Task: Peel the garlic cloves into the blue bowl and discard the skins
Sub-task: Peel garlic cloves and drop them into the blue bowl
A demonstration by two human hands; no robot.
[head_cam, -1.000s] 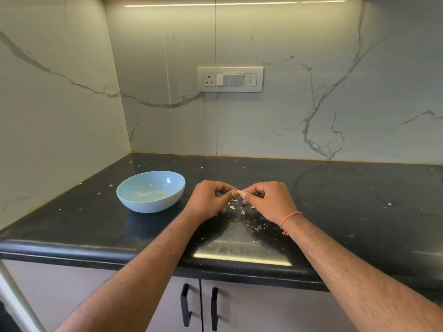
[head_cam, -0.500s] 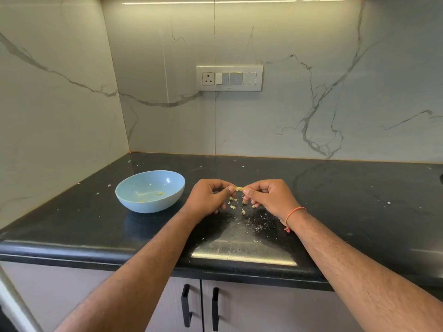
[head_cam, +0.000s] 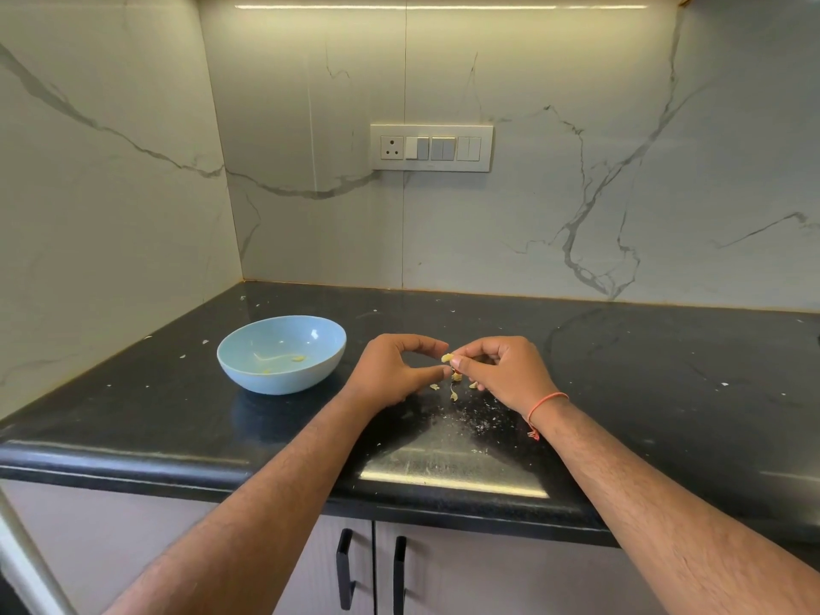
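Fingers [head_cam: 461, 368] curled — garlic clove [head_cam: 447, 358] between.

Black countertop [head_cam: 621, 370]: blue bowl [head_cam: 281, 353] at left, garlic skins [head_cam: 453, 395] (scattered) mid-counter.

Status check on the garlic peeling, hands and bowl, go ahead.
Right hand pinching garlic clove. Left hand curled beside it, grip unclear. Blue bowl left of the hands, path clear. Skins on countertop.

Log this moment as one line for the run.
right hand pinches garlic clove | left hand curled beside it | blue bowl left | skins on counter
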